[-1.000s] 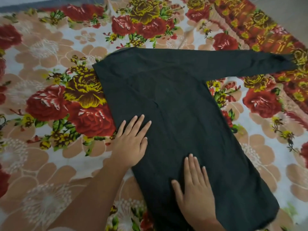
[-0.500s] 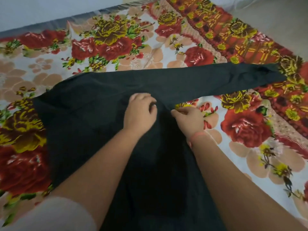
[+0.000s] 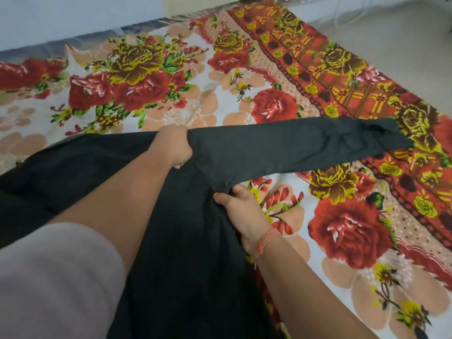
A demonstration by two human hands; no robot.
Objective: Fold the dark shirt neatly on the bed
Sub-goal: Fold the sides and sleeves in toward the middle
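The dark shirt [image 3: 186, 241] lies on the bed, its body running from the lower middle out to the left. One long sleeve [image 3: 305, 148] stretches to the right, its cuff resting on the patterned border. My left hand [image 3: 175, 146] is closed on the shirt at the shoulder, where the sleeve begins. My right hand [image 3: 242, 211] pinches the fabric at the underarm, just below the sleeve. An orange thread band circles my right wrist. My forearms hide part of the shirt's middle.
A floral bedsheet [image 3: 342, 228] with red and yellow roses covers the bed. Its red patterned border [image 3: 342, 77] runs along the right edge, and bare floor [image 3: 403, 40] lies beyond it. A pale wall [image 3: 73, 15] stands behind the bed's far edge.
My hands left the flat shirt body, moved up to the sleeve's base and closed on the fabric. The left hand has since shifted up onto the shoulder. The view has swung right.
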